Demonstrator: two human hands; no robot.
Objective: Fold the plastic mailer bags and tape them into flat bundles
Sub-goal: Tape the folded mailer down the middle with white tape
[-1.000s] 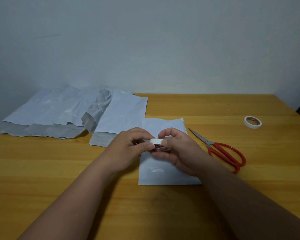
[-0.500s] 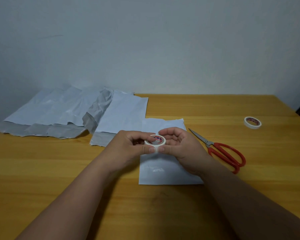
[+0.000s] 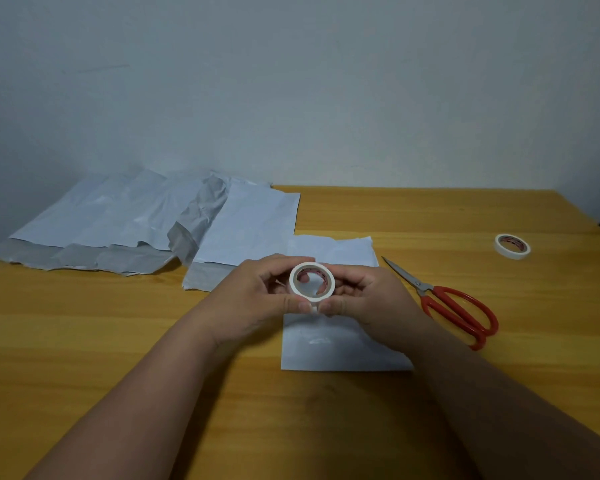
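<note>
Tape roll (image 3: 311, 283) held upright between both hands, above the folded mailer (image 3: 340, 344) on the desk (image 3: 84, 341).

Pinched at its lower rim between the two thumbs, with the fingers (image 3: 274, 268) of the left hand (image 3: 257, 299) curled round its left side and those of the right hand (image 3: 371, 299) round its right; open core turned toward the camera, red print inside. Possibly a loose tape end under the thumbs, too small to tell. Forearms angled in from the lower corners, wrists raised off the desk. Flat on the desk: unfolded mailer bags (image 3: 136, 220) overlapping at the far left, red-handled scissors (image 3: 454, 306) just right of the folded mailer, second tape roll (image 3: 512, 246) well apart at the far right.
</note>
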